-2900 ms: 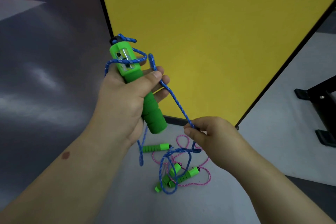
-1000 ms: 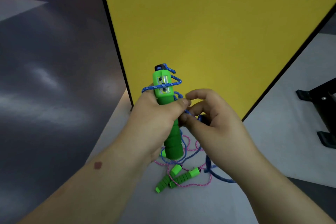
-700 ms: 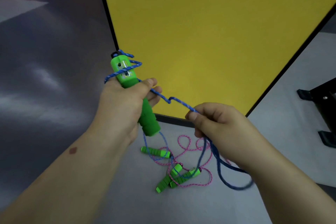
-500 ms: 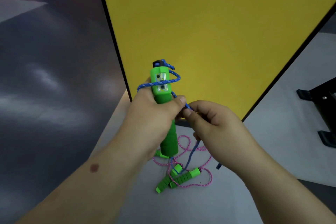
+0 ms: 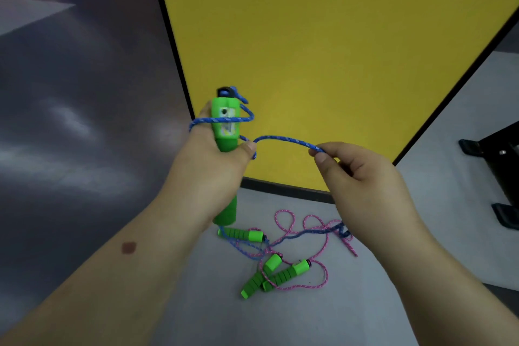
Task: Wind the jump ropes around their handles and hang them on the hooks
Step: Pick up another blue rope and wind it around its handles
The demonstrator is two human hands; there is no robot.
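Observation:
My left hand (image 5: 207,168) grips a green jump-rope handle (image 5: 226,126) upright, its counter window facing me. A blue rope (image 5: 286,140) loops around the handle's top and my forefinger, then arcs right to my right hand (image 5: 362,177), which pinches it between thumb and fingers. The rest of the blue rope drops behind my right hand to the floor. On the floor below lie a second green handle (image 5: 243,234) and two more green handles (image 5: 276,275) tangled with a pink rope (image 5: 314,233).
A yellow panel (image 5: 323,50) with a black frame stands straight ahead. A dark wall fills the left side. The grey floor (image 5: 337,317) runs to the right, where a black metal stand foot (image 5: 500,177) sits. No hooks are in view.
My right hand has moved away from the handle to the right, drawing a span of blue rope out between the two hands. The left hand holds the handle about where it was.

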